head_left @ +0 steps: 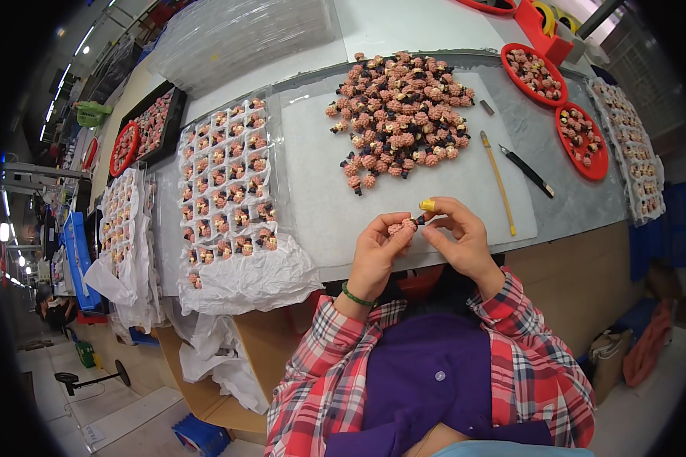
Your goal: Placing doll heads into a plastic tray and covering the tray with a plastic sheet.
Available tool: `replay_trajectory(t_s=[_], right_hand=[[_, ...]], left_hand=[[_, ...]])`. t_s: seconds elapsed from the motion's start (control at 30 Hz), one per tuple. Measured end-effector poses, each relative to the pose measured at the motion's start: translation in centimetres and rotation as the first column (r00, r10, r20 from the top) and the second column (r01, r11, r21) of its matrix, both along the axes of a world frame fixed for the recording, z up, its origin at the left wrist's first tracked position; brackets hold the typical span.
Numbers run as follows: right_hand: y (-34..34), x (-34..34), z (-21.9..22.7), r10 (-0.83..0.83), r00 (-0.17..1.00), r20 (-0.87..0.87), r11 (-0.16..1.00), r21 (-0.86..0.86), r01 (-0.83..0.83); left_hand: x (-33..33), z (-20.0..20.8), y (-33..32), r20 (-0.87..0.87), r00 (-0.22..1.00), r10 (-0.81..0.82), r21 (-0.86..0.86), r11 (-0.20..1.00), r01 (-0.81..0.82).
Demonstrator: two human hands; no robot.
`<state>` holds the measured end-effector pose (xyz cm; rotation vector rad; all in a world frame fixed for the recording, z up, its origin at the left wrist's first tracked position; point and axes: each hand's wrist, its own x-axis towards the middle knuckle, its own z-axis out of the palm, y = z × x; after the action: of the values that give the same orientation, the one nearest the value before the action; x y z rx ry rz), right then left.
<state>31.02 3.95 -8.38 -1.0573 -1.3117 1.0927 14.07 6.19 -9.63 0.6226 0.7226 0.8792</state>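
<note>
The grey table [562,199] is covered in its middle by a white sheet [312,190]. On the left, a tray [275,148] is filled with small figures, with white paper [255,282] crumpled at its near end. On the far part of the sheet, a pile [404,114] of pink and dark figures is heaped loosely; on the right, more are held in a far red bowl [547,101] and a near red bowl [591,174]. Between pile and bowls are laid a yellow stick [499,183] and a black pointed tool [527,170], apart from each other. Figures could be sent rolling if the pile were brushed by a sleeve, and skin could be pricked if the tool were grasped by its tip. Above the sheet's near part, the left hand [377,251] is angled inward, its thumb and fingers closed on the pink end of a small figure [402,228]. The right hand [465,242] is curled opposite, by the dark end; whether that end is gripped cannot be told. Were the left pinch loosened, the figure might be dropped over the nearby table edge. A yellow finger cap [427,205] is worn on a raised right finger.
</note>
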Motion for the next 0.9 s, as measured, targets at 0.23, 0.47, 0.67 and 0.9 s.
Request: replay_trajectory(t_s=[0.23, 0.47, 0.67, 0.9], right_hand=[[0.0, -0.7, -0.9, 0.017, 0.999, -0.046, 0.999, -0.032, -0.018], [0.2, 0.1, -0.6, -0.099, 0.98, -0.172, 0.982, -0.175, 0.069], [0.5, -0.7, 0.1, -0.017, 0.989, -0.148, 0.973, -0.23, -0.018], [0.8, -1.2, -0.9, 0.024, 0.985, -0.171, 0.954, -0.29, -0.073]], left_hand=[[-0.1, 0.0, -0.4, -0.028, 1.0, -0.004, 0.137, 0.99, 0.007], [-0.3, 1.5, 0.4, 0.089, 0.992, 0.086, -0.13, 0.989, -0.074], [-0.8, 0.6, 0.3, -0.179, 0.981, 0.072, 0.211, 0.977, -0.033], [-0.5, 0.4, -1.2, -0.328, 0.94, 0.091, 0.46, 0.885, 0.074]])
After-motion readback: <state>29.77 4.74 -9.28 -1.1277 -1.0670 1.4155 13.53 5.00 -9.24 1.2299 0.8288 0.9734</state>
